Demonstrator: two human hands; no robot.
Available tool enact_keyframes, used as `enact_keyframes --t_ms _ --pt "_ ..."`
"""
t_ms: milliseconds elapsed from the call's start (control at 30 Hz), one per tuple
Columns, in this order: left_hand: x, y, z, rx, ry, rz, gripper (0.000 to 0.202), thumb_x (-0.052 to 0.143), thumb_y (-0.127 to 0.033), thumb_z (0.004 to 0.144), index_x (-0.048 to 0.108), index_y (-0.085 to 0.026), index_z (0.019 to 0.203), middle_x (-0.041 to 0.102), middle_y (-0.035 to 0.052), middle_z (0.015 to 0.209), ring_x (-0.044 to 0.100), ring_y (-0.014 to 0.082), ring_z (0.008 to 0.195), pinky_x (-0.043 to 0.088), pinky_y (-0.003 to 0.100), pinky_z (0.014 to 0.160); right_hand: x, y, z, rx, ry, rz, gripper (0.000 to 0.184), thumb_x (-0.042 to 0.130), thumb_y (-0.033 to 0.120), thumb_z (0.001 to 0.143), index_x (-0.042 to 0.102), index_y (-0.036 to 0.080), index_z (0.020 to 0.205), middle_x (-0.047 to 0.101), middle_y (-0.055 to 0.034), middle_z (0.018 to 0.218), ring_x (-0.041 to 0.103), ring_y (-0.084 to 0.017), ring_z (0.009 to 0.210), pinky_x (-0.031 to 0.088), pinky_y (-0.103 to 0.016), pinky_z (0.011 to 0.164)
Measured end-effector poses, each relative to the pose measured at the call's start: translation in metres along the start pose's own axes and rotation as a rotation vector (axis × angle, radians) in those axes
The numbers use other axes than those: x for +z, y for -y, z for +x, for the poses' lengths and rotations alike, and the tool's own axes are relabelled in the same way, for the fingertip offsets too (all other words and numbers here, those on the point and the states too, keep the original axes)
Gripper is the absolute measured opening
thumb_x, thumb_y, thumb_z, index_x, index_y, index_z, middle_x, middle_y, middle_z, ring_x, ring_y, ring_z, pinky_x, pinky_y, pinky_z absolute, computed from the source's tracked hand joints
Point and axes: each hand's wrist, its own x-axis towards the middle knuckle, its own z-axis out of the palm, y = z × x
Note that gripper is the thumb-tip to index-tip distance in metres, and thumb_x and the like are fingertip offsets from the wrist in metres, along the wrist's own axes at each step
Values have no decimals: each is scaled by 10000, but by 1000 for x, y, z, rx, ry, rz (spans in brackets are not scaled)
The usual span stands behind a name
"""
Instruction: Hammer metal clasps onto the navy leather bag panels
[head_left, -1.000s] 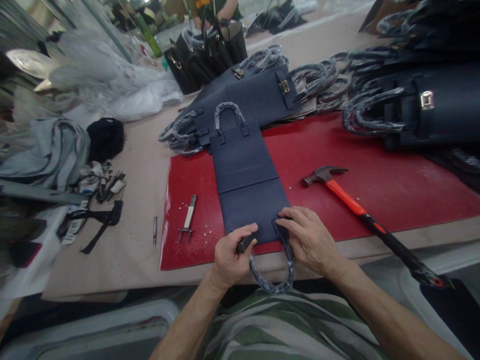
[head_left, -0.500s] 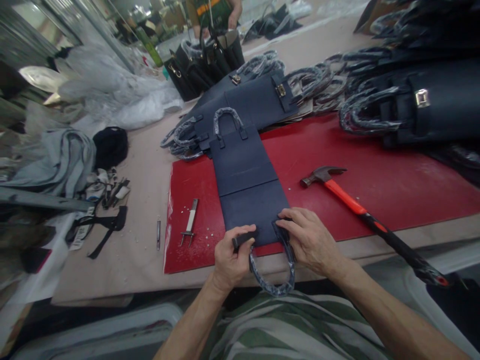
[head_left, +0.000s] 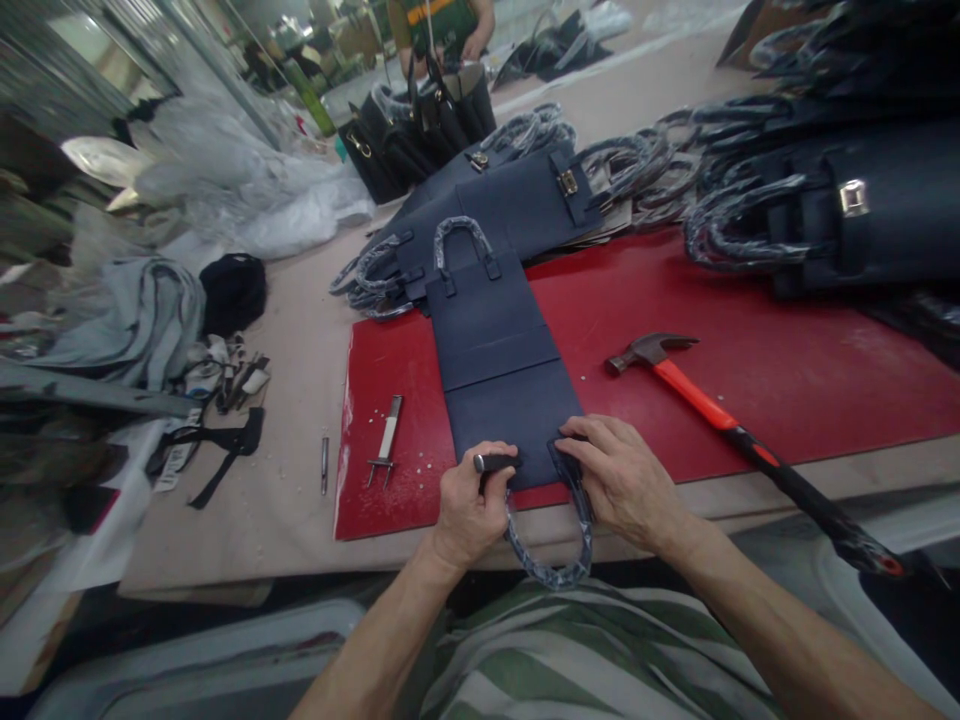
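A navy blue bag panel (head_left: 502, 365) lies lengthwise before me, its lower end between my hands. From that end a plastic-wrapped bag handle (head_left: 553, 575) loops over the table edge. My left hand (head_left: 472, 505) is closed at the handle's left end, with a short dark piece (head_left: 496, 463) pinched between thumb and fingers; whether it is the handle's tab I cannot tell. My right hand (head_left: 619, 480) grips the handle's right end and presses its tab (head_left: 559, 455) against the panel. At the panel's far end a second wrapped handle (head_left: 459, 225) is attached.
Under the panel is a red board (head_left: 780, 350). An orange and black claw hammer (head_left: 697, 395) lies right, a pronged metal tool (head_left: 387, 440) and a thin metal rod (head_left: 325, 465) left. Navy bags (head_left: 517, 195) are piled behind; another person (head_left: 450, 35) is beyond them.
The view has shifted slightly. My left hand has tilted the short dark piece so its outer end sits higher. My right hand stays at the handle's right end.
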Motion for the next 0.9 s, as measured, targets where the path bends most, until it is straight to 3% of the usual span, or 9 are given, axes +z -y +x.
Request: enact_keyframes --t_ms 167,300,433,533,633,733,900 --pt "4 3 1 26 11 12 193 527 -86 921 605 -165 1079 710 66 989 705 164 958 572 256 880 -1 4 0 3 -35 52 319 444 65 906 621 143 1160 615 -139 1199 545 -278 1118 477 -461 968" --pt "6 4 0 3 12 -3 188 531 -90 916 605 -171 1069 708 65 989 706 164 952 573 251 858 -20 -3 -1 91 -161 84 289 456 107 921 630 179 1141 638 -119 1178 582 -253 1122 495 -427 960" --pt "7 5 -1 -17 26 -29 209 537 -90 913 595 -175 1095 702 67 1005 704 161 952 567 241 854 -55 -30 -9 335 -268 -227 255 518 190 881 651 161 1098 648 -155 1168 585 -308 1110 477 -458 977" --pt "7 7 -2 -26 63 -49 209 534 -94 914 587 -184 1096 698 66 1005 702 166 951 564 250 860 -76 -50 -14 548 -42 -527 278 543 277 877 645 106 1070 639 -207 1111 590 -351 1021 481 -462 895" --pt "8 10 -1 -37 74 -67 199 524 -107 921 586 -187 1092 694 67 1005 700 174 958 565 265 866 -88 -58 -9 699 217 -582 213 502 302 909 609 132 978 628 -184 962 607 -311 866 464 -398 728" --pt "9 10 -1 -40 75 -75 189 512 -119 926 582 -189 1087 694 68 995 702 179 947 572 277 853 -97 -59 2 892 279 -273 63 557 250 840 525 196 836 600 -103 774 582 -242 703 419 -340 607" --pt "10 8 1 -17 80 -71 194 490 -122 929 572 -193 1089 703 75 984 713 194 923 584 293 816 -105 -47 15 1271 221 845 175 607 250 699 469 213 802 533 -5 655 460 -127 491 383 -252 461"
